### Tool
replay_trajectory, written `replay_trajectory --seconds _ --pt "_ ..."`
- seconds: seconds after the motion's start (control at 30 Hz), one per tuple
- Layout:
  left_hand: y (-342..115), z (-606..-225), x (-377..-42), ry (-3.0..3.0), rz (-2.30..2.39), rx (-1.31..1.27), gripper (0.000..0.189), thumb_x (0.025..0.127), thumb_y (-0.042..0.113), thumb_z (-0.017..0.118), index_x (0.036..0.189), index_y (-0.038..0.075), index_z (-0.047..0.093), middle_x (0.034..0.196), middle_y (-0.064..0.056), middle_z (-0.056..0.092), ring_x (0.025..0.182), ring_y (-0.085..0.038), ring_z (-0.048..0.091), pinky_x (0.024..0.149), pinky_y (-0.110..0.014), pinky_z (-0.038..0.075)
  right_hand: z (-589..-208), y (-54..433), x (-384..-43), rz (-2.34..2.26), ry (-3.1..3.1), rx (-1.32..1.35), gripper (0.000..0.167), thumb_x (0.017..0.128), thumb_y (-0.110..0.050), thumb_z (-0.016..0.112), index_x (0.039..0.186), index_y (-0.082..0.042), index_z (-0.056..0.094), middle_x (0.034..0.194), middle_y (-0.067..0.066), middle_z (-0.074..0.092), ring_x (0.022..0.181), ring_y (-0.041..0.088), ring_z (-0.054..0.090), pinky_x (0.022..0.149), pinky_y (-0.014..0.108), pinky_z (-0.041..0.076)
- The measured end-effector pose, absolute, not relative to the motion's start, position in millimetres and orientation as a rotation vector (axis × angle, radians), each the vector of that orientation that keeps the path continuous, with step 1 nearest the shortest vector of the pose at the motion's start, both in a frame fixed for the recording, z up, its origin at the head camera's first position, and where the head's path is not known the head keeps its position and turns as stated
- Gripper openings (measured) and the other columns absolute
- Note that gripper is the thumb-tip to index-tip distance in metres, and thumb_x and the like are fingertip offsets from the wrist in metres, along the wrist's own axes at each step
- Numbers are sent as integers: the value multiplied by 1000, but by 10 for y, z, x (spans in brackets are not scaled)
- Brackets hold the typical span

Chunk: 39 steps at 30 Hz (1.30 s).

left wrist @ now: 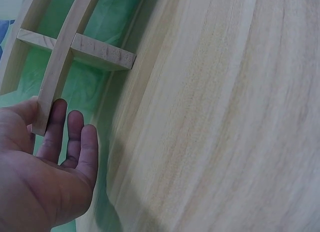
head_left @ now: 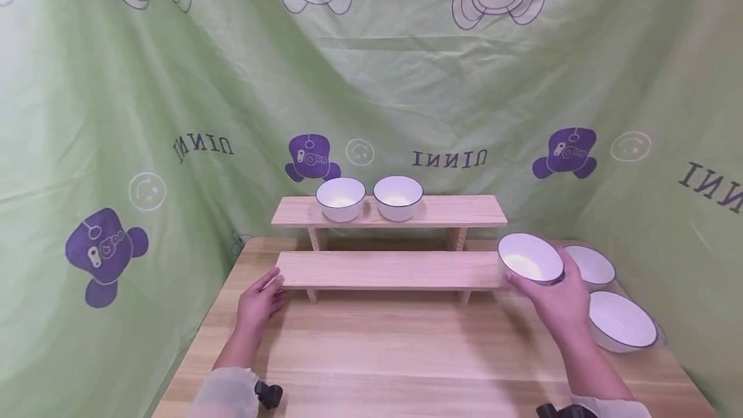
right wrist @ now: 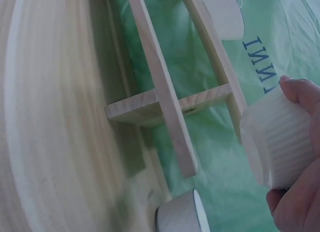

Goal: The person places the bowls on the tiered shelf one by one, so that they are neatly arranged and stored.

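Left hand [head_left: 259,298]: pinches the left end of the lower board [head_left: 389,269], thumb on one face and index finger on the other; the remaining fingers are bent loosely, slightly apart. Right hand [head_left: 560,302]: clamped on a white bowl [head_left: 527,258], thumb at the near rim, other fingers around the far side. The held bowl is raised at the right end of the lower board, tilted with its mouth facing the head camera. A dark line runs around its rim; the right wrist view shows ribbed outer walls.

The upper board [head_left: 458,208] carries a left bowl [head_left: 340,204] and a centre bowl [head_left: 398,202], upright and just beside each other, left of the board's right half. Near the right edge of the desk [head_left: 377,353] are a rear bowl [head_left: 591,265] and a front bowl [head_left: 622,320].

Markings: the green curtain [head_left: 383,95] behind the desk carries dark lettering [head_left: 449,159], repeated, resembling I-N-N-I plus a U-shaped character; orientation uncertain. Purple figures [head_left: 564,152] bear smaller print, too small to read. Line-drawn smiling faces [head_left: 360,152] are printed beside them.
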<state>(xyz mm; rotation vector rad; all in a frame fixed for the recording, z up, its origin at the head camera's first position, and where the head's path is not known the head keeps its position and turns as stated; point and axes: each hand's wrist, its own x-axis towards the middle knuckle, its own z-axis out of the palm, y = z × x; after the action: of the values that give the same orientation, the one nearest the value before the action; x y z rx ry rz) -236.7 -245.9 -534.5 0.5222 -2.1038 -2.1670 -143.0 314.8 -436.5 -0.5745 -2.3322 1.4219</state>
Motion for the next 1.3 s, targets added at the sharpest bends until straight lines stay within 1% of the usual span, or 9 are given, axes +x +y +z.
replay_trajectory --seconds 0.13,0.27,0.33,0.43,0.57,0.7,0.9,1.1,1.3 --pt "-2453 -5346 -2370 -2098 -2163 537 56 96 34 77 146 12 61 103 0 75 100 -25 73 90 -39 63 -4292 3107 -1487 1424 -2338 -542 128 71 -50 95 167 -17 18 166 18 30 147 39 33 119 60 33" --pt "-2451 -5338 -2366 -2084 -2177 528 57 97 34 77 147 11 60 98 1 76 97 -24 74 89 -38 63 -4235 3075 -1539 1411 -2362 -525 131 70 -55 94 168 -19 15 167 19 27 148 42 32 119 62 31" --pt "-2445 -5328 -2366 -2088 -2187 516 57 97 33 76 147 11 59 98 1 76 97 -24 74 89 -38 63 -4214 3063 -1566 1415 -2362 -519 132 69 -56 94 168 -20 14 167 17 26 148 41 32 120 61 32" --pt "-2432 -5303 -2371 -2094 -2190 513 54 98 31 75 147 11 60 99 0 76 96 -23 74 89 -38 63 -4183 3042 -1623 1440 -2339 -516 132 69 -53 96 168 -20 15 167 17 28 148 40 33 120 59 32" --pt "-2431 -5286 -2366 -2087 -2193 522 54 98 29 75 147 10 60 101 -3 76 94 -24 75 90 -39 63 -4135 3007 -1716 1452 -2309 -503 131 67 -49 98 167 -19 19 166 16 31 148 38 33 122 57 32" --pt "-2439 -5284 -2364 -2070 -2182 518 53 97 28 77 145 10 61 106 -6 75 96 -26 75 90 -41 62 -4064 2980 -1817 1414 -2305 -454 129 68 -50 97 167 -17 20 165 16 32 148 38 34 122 58 31" --pt "-2453 -5314 -2346 -2095 -2183 550 55 96 33 77 145 13 62 114 -7 73 100 -26 73 92 -38 62 -3993 2977 -1911 1392 -2314 -404 127 70 -46 97 167 -14 20 165 19 33 148 40 35 122 57 31" --pt "-2430 -5314 -2310 -2113 -2161 534 56 97 32 76 146 12 60 127 -17 69 103 -29 73 92 -39 62 -3970 2960 -1998 1393 -2324 -398 129 69 -48 97 167 -15 19 164 19 34 148 41 36 121 58 32" --pt "-2431 -5297 -2282 -2114 -2149 531 57 96 32 77 146 10 60 126 -18 70 100 -27 74 90 -39 62 -3950 2905 -2047 1402 -2331 -390 132 67 -51 97 167 -17 17 164 22 32 147 44 35 120 62 33"
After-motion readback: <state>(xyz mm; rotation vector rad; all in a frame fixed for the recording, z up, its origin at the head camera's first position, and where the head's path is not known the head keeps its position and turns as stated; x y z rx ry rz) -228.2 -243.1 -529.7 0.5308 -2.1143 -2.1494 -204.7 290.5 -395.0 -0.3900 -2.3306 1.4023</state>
